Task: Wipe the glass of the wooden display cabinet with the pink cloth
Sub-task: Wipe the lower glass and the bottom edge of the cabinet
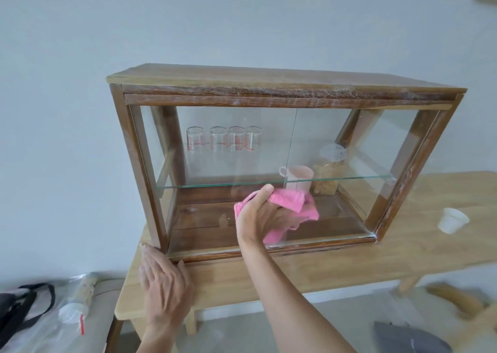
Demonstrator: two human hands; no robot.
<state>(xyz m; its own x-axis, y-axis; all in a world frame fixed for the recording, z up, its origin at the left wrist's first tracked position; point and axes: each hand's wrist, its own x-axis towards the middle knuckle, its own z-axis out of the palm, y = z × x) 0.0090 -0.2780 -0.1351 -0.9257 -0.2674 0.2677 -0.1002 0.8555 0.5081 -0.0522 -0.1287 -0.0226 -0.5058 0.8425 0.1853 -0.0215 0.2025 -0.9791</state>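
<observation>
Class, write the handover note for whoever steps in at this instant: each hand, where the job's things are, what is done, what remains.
Right hand: grips the pink cloth, pressed to the lower front glass of the wooden display cabinet.
Left hand: flat on the table at the cabinet's lower left corner.
Done: cannot tell which areas are wiped.
Left: probably upper front and side panes.
</observation>
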